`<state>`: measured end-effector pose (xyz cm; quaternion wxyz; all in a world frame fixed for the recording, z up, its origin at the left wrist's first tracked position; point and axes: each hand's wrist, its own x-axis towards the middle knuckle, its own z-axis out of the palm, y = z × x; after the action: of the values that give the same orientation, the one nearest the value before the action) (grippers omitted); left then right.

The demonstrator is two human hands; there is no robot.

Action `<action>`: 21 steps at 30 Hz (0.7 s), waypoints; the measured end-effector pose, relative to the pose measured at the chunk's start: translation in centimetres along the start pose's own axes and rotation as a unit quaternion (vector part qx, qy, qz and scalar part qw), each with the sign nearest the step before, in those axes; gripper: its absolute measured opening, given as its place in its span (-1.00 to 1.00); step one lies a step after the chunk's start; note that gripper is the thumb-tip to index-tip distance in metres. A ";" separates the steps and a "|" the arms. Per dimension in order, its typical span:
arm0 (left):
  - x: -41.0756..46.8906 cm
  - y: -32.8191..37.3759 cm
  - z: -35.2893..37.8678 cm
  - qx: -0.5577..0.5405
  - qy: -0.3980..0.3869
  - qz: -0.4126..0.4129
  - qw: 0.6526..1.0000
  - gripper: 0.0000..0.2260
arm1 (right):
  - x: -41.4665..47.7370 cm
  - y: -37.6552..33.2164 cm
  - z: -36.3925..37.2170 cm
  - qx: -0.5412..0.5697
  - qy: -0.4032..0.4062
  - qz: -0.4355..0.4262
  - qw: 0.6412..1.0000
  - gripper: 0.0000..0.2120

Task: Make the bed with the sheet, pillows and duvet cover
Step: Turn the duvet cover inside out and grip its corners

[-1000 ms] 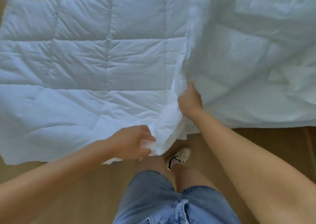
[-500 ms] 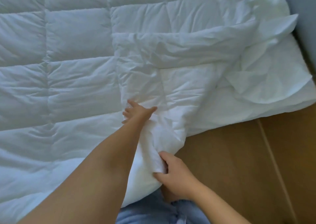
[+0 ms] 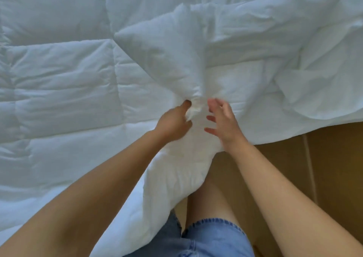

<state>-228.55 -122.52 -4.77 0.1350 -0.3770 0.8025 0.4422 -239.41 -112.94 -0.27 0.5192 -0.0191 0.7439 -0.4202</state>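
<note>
The quilted duvet [image 3: 59,84] lies spread flat across the bed, filling the left and upper part of the view. Over its right side the duvet cover [image 3: 265,41] sits in loose, crumpled folds, reaching to the edge of the bed, where the wooden floor [image 3: 330,168] shows.

The person stands at that edge, leaning in with both arms stretched forward. The left hand [image 3: 174,122] has its grip clenched on a bunch of the cover's white fabric, thumb on top. From that hold the cloth gathers into a raised ridge running away up the bed. Just beside it, the right hand [image 3: 224,125] has a released grip, fingers spread and straight and a little blurred. They hover at the fabric next to the bunch, and I cannot tell whether they touch it.

Below the hands a thick white corner of bedding hangs off the bed against the person's blue denim shorts [image 3: 216,239].
</note>
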 end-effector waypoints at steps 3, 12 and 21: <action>-1.5 2.7 2.9 0.141 -0.149 0.097 0.974 -0.65 | 4.5 -3.3 -3.2 0.062 0.011 -0.003 0.998 0.05; -2.2 7.5 3.9 0.114 -0.166 0.070 0.977 -0.78 | 5.7 -0.2 -13.2 -0.269 0.062 -0.073 0.958 -0.54; 8.8 18.3 6.2 -0.244 -0.194 -0.102 0.945 0.00 | 0.8 3.8 -18.6 -0.276 0.002 0.037 0.961 -0.78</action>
<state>-248.53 -115.83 -2.07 0.2363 -0.3849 0.5853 0.6733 -252.85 -99.55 -1.32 0.5074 -0.1333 0.8322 -0.1796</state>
